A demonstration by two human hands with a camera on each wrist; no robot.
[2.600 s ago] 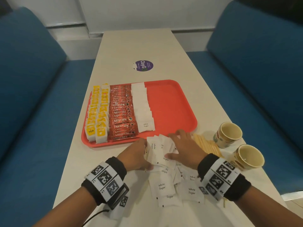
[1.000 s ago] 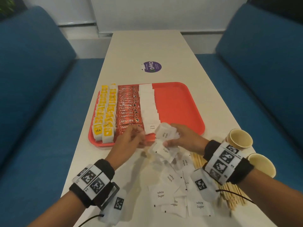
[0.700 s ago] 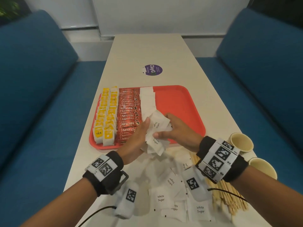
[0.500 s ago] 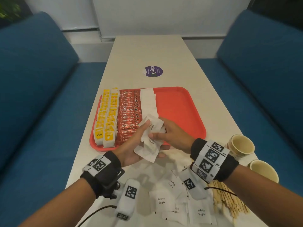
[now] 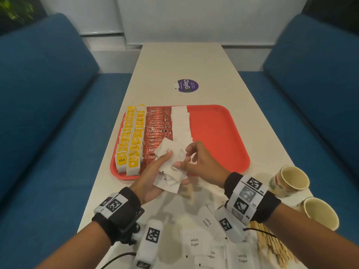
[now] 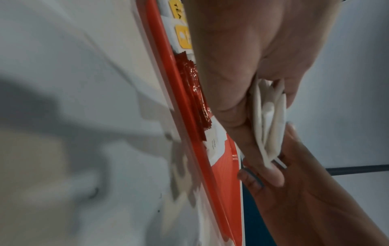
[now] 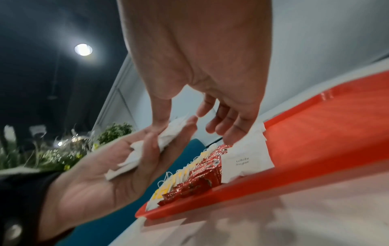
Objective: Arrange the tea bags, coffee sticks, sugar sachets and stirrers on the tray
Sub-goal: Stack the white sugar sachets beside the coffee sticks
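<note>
Sugar sachets, a bunch of small white paper packets [image 5: 171, 167], lie in the left hand [image 5: 153, 181], held above the near edge of the flat red plastic tray [image 5: 219, 136]. The left thumb presses them onto the palm. One packet reads "White Sugar". The right hand [image 5: 202, 164] meets the bunch from the right, and its thumb and first finger pinch a packet.

On the tray's left side stand two rows of yellow tea bags [image 5: 132, 140] marked "TEA". Next to them is a row of red coffee sticks [image 5: 157, 133] marked "NESCAFE", then a row of white sugar packets [image 5: 181, 123]. The tray's right half is bare red.

More loose white packets [image 5: 196, 241] marked "White Sugar" lie on the pale table [image 5: 184, 63] near the tray's front. Thin wooden stirrers [image 5: 272, 247] lie to the right of them. Two paper cups [image 5: 291, 181] stand right of the tray. A round purple sticker [image 5: 187, 86] reading "ClayG" sits beyond the tray.
</note>
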